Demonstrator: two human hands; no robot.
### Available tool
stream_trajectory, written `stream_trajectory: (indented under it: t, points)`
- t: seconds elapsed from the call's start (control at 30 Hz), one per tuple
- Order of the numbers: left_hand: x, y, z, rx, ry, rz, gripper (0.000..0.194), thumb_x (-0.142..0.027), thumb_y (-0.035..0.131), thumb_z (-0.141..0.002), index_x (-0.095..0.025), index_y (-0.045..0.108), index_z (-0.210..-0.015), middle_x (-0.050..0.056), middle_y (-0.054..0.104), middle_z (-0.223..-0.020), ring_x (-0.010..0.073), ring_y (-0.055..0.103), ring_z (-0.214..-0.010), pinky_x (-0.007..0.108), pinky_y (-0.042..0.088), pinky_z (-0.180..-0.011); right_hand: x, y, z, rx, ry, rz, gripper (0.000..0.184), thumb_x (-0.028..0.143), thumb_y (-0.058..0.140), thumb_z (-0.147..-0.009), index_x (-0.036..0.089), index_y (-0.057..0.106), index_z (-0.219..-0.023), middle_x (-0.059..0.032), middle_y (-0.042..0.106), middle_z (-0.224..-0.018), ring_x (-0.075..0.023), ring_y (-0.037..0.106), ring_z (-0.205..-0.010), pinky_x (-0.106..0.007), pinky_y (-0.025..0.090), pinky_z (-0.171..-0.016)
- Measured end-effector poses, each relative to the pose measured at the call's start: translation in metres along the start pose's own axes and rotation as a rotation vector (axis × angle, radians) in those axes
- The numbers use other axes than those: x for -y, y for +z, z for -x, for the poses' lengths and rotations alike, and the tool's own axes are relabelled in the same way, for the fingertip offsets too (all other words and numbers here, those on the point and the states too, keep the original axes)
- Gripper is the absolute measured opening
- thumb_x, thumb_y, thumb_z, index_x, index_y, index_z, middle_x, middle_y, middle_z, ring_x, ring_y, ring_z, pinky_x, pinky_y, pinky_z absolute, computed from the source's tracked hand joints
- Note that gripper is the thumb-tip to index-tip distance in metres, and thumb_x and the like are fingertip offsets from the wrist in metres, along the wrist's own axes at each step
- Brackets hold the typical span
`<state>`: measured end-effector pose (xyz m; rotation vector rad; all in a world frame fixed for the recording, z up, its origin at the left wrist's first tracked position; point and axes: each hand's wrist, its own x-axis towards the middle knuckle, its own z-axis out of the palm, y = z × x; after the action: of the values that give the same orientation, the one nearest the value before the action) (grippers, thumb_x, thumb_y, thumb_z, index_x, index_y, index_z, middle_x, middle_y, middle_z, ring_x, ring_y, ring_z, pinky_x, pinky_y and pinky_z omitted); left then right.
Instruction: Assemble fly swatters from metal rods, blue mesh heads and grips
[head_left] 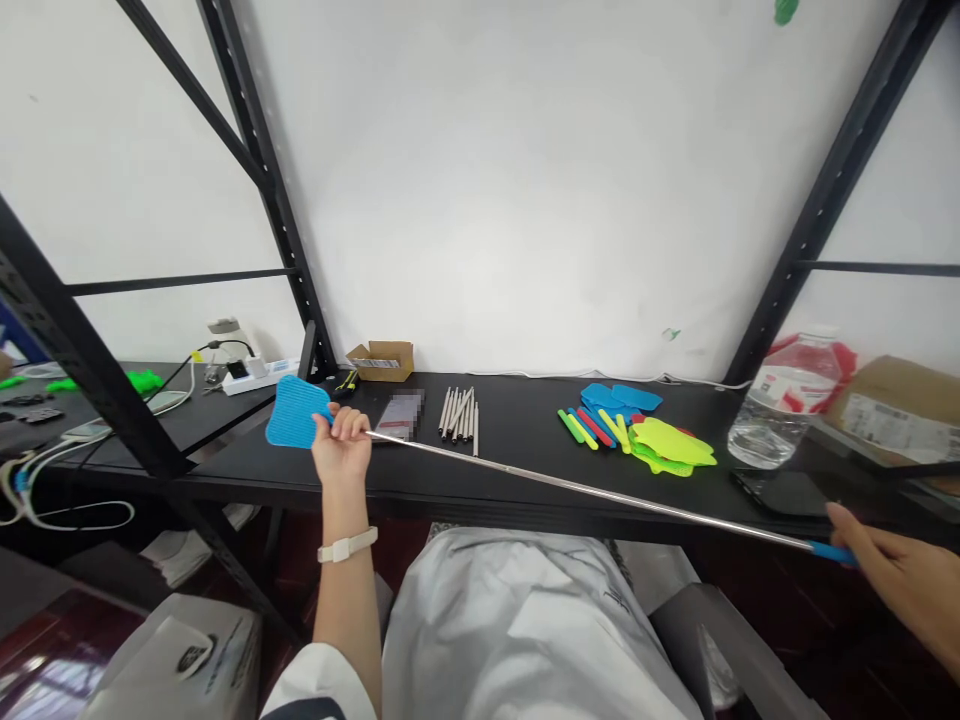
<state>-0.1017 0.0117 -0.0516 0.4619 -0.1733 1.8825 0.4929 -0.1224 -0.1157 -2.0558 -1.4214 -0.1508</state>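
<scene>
A fly swatter with a long metal telescopic rod (570, 485) stretches across my front, tilted down to the right. Close to its blue paddle head (294, 412), my left hand (342, 445) is wrapped round the neck. My right hand (892, 570), at the right edge, grips the blue handle (829, 551); part of that hand is cut off. Behind the rod lie several short metal rods (459, 415). Loose coloured handles (589, 428) rest beside yellow-green swatter heads (670, 443) and blue swatter heads (619, 397) on the black table (517, 410).
A water bottle (780, 405), a dark phone (780, 492) and a cardboard box (892, 410) stand or lie at the right. At the back left are a small open carton (384, 362) and a power strip (262, 376). Black metal posts (277, 220) frame the table.
</scene>
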Motion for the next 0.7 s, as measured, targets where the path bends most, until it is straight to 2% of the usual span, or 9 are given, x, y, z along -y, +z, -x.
stream_trajectory:
  t: [0.1, 0.2, 0.3, 0.47, 0.57, 0.7]
  points:
    - [-0.013, 0.001, -0.009, -0.061, 0.009, -0.006, 0.038, -0.038, 0.019, -0.093, -0.014, 0.039, -0.071, -0.008, 0.019, -0.043, 0.0051, 0.021, -0.033, 0.018, 0.023, -0.035, 0.018, 0.004, 0.005, 0.097, 0.038, -0.055, 0.053, 0.061, 0.037, -0.07, 0.019, 0.06, -0.049, -0.0082, 0.061, -0.057, -0.0261, 0.06, -0.063, -0.031, 0.039, -0.06]
    - [-0.017, 0.003, -0.013, -0.117, 0.002, -0.01, 0.038, -0.039, 0.019, -0.093, -0.016, 0.036, -0.067, -0.008, 0.014, -0.043, 0.0054, 0.017, -0.031, 0.019, 0.019, -0.033, 0.032, 0.004, 0.016, 0.123, 0.063, -0.084, 0.052, 0.06, 0.037, -0.072, 0.018, 0.059, -0.049, -0.0095, 0.06, -0.057, -0.0255, 0.059, -0.066, -0.031, 0.037, -0.063]
    - [-0.017, 0.005, -0.013, -0.136, 0.021, -0.004, 0.04, -0.039, 0.02, -0.093, -0.017, 0.032, -0.062, -0.008, 0.011, -0.043, 0.0057, 0.014, -0.031, 0.019, 0.016, -0.031, 0.034, 0.002, 0.02, 0.141, 0.109, -0.084, 0.05, 0.059, 0.038, -0.072, 0.018, 0.06, -0.052, -0.0115, 0.062, -0.065, -0.0271, 0.059, -0.074, -0.031, 0.037, -0.065]
    - [-0.018, 0.002, -0.005, -0.15, 0.048, -0.011, 0.044, -0.04, 0.017, -0.093, -0.018, 0.02, -0.055, -0.007, 0.007, -0.044, 0.0058, 0.011, -0.031, 0.019, 0.013, -0.03, 0.033, -0.002, 0.02, 0.194, 0.211, -0.022, 0.045, 0.058, 0.043, -0.07, 0.022, 0.066, -0.058, -0.0129, 0.065, -0.072, -0.029, 0.057, -0.075, -0.034, 0.037, -0.064]
    - [-0.012, 0.001, 0.001, -0.132, 0.056, -0.035, 0.044, -0.04, 0.016, -0.093, -0.018, 0.017, -0.054, -0.007, 0.005, -0.044, 0.0057, 0.01, -0.032, 0.019, 0.012, -0.03, 0.042, 0.0, 0.024, 0.213, 0.212, 0.002, 0.043, 0.057, 0.043, -0.07, 0.023, 0.067, -0.061, -0.0127, 0.065, -0.071, -0.03, 0.057, -0.076, -0.033, 0.036, -0.063]
    - [0.01, 0.008, 0.007, -0.144, 0.035, -0.081, 0.045, -0.038, 0.015, -0.093, -0.017, 0.016, -0.053, -0.006, 0.005, -0.045, 0.0058, 0.01, -0.033, 0.019, 0.012, -0.031, 0.062, 0.006, 0.031, 0.213, 0.184, -0.021, 0.048, 0.058, 0.037, -0.075, 0.023, 0.068, -0.062, -0.0114, 0.065, -0.066, -0.0301, 0.058, -0.077, -0.032, 0.036, -0.062]
